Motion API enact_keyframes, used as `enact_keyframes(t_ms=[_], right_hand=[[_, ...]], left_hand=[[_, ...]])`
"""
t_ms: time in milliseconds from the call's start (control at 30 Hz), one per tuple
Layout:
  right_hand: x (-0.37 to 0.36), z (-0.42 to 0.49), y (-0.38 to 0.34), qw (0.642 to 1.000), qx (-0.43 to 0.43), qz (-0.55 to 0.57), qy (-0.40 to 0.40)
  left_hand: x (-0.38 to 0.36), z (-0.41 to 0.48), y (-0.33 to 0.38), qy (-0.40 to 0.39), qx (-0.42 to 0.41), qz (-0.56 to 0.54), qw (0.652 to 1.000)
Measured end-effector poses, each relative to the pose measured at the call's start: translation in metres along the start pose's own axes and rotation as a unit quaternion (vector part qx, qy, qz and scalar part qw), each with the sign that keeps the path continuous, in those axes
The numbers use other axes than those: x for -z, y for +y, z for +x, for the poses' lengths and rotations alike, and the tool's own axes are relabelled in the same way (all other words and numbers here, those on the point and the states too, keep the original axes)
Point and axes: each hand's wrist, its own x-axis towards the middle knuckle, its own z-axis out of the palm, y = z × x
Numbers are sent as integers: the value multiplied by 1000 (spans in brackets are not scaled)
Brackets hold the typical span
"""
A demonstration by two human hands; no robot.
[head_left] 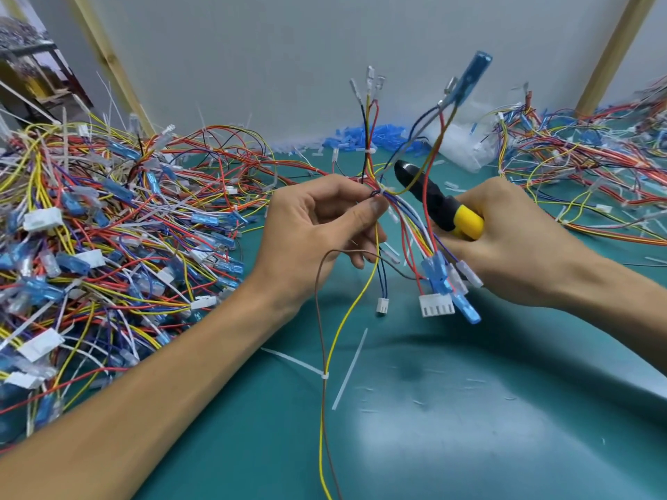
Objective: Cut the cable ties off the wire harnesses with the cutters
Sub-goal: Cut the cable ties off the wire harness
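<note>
While the left hand point(317, 225) pinches a multicoloured wire harness point(411, 229) upright for access, the right hand point(512, 240) grips black-and-yellow-handled cutters point(429, 191) beside it.

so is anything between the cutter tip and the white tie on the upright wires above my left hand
Only strands of the wire harness itself: a dark wire curves down past the tip of the cutters, between it and the cable tie, and a yellow wire lies across the cutter head.
</note>
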Motion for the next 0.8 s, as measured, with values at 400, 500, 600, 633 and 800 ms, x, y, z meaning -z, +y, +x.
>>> enact_keyframes(t_ms=[400,500,600,633,800], right_hand=[[3,9,20,996,23,35,85],[1,1,10,996,75,49,-9],[-9,-10,-5,952,68,243,-172],[-13,-14,-10,930,54,290,-219],[-25,-27,-25,853,56,364,-370]], left_hand=[[12,14,1,124,55,-204,970],[13,16,0,139,46,-206,967],[8,14,-2,138,7,-176,975],[7,14,-1,139,-6,-179,974],[10,18,3,125,54,-204,969]])
